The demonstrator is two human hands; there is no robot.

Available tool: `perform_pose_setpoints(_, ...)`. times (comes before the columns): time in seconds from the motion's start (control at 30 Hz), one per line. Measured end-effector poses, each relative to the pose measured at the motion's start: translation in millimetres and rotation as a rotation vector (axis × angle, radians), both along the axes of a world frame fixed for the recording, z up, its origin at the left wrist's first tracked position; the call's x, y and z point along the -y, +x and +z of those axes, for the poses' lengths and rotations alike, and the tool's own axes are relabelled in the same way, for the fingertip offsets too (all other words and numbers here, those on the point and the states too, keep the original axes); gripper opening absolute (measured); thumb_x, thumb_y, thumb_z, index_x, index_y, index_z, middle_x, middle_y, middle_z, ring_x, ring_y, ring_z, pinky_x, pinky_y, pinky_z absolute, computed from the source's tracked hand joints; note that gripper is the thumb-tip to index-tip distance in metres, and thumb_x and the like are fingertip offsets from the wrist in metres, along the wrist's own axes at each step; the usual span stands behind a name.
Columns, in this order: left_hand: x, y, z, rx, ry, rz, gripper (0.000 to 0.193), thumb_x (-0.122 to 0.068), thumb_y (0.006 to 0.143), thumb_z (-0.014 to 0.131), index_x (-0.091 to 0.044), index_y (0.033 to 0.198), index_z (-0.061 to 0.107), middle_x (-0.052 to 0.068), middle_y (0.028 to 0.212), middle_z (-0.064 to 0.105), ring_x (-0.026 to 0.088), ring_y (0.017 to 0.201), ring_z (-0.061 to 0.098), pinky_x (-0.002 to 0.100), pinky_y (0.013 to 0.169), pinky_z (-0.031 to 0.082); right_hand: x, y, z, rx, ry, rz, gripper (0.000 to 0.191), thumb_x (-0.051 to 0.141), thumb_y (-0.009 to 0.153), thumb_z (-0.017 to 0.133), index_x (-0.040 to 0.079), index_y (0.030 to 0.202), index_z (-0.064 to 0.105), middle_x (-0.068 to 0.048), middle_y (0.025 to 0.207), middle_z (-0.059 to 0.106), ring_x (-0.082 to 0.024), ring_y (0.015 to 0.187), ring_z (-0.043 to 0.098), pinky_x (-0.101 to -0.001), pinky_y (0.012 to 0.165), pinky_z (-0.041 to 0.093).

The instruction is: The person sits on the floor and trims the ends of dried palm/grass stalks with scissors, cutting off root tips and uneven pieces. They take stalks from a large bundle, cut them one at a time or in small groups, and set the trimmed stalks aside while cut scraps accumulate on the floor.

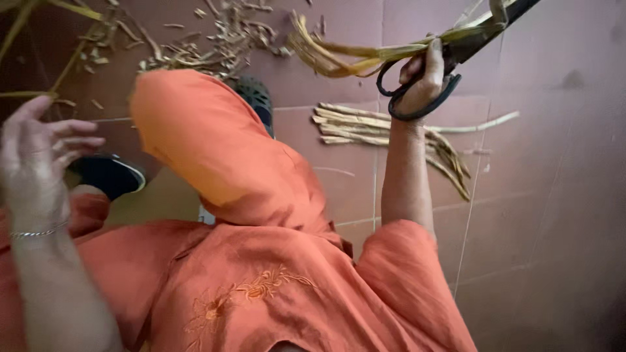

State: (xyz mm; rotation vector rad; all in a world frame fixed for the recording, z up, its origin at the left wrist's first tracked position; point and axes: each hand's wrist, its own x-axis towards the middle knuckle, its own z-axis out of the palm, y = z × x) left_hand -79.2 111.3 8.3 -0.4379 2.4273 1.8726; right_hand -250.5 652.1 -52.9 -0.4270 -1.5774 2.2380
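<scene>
Right hand (420, 78) closed through black scissors (456, 49) handles; blades seen closed around yellow-green stalk (365, 55), held raised above floor. Left hand (36, 146) open, fingers spread, nothing held; thin stem (26, 94) just beside fingertips. Step judged: stalk being cut. Next move judged to call for left hand steadying stalk's free end. Trimmed bundle (385, 130) laid on tiled floor (548, 163) below scissors; cuttings (215, 45) scattered beyond orange-clad knee (208, 150). Open room at right; knee crowding centre.

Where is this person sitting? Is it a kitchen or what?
Probably a tiled floor at home, not a kitchen counter. Cut stalks lie in a pile, trimmings are scattered, and the right hand holds black scissors.
</scene>
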Motion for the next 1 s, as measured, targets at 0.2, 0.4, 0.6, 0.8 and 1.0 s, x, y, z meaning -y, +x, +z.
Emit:
perform_pose_setpoints(0.2,-9.5,-4.2,1.5,0.042,-0.228,-0.036,0.048,-0.038,0.128,0.031,0.001,0.155,0.038,0.021,0.118,0.065,0.029,0.109,0.069,0.04,0.093,0.059,-46.1,64.6,21.9,-0.002,-0.15,-0.066,0.022,0.02,0.109,0.056,0.004,0.099,0.068,0.0,0.066,0.046,-0.011,0.053,0.038,-0.0277,0.048,0.029)
perform_pose_setpoints(0.4,-14.9,-12.9,3.2,0.111,-0.066,-0.071,0.045,-0.037,0.13,0.031,0.001,0.154,0.037,0.022,0.12,0.062,0.03,0.11,0.067,0.041,0.095,0.057,-137.2,123.0,-11.5,0.038,-0.448,-0.094,0.025,0.027,0.109,0.054,0.011,0.091,0.061,0.003,0.067,0.043,-0.011,0.051,0.037,-0.027,0.046,0.029)
perform_pose_setpoints(0.6,3.5,-2.4,-18.6,0.13,-0.042,-0.083,0.05,-0.039,0.127,0.028,-0.001,0.158,0.034,0.017,0.124,0.063,0.024,0.11,0.066,0.041,0.101,0.056,-213.4,162.1,-72.0,0.159,-0.259,-0.38,0.027,0.028,0.104,0.06,0.011,0.084,0.055,0.002,0.068,0.047,-0.01,0.051,0.04,-0.0274,0.045,0.032)
perform_pose_setpoints(0.8,28.9,6.2,-50.0,0.199,0.092,0.021,0.048,-0.036,0.13,0.036,0.001,0.16,0.034,0.018,0.126,0.063,0.026,0.108,0.067,0.041,0.095,0.058,-222.0,172.1,-73.4,0.531,0.057,-0.594,0.017,0.027,0.101,0.065,0.012,0.1,0.057,0.0,0.082,0.052,-0.011,0.062,0.046,-0.0274,0.056,0.039)
perform_pose_setpoints(1.0,35.7,10.2,-63.3,0.232,0.037,0.052,0.047,-0.035,0.128,0.04,0.001,0.159,0.04,0.018,0.127,0.064,0.024,0.108,0.068,0.039,0.097,0.06,-205.8,175.3,-81.7,0.855,0.574,-0.645,0.024,0.026,0.098,0.07,0.013,0.115,0.058,-0.001,0.097,0.058,-0.011,0.074,0.053,-0.0274,0.066,0.046)
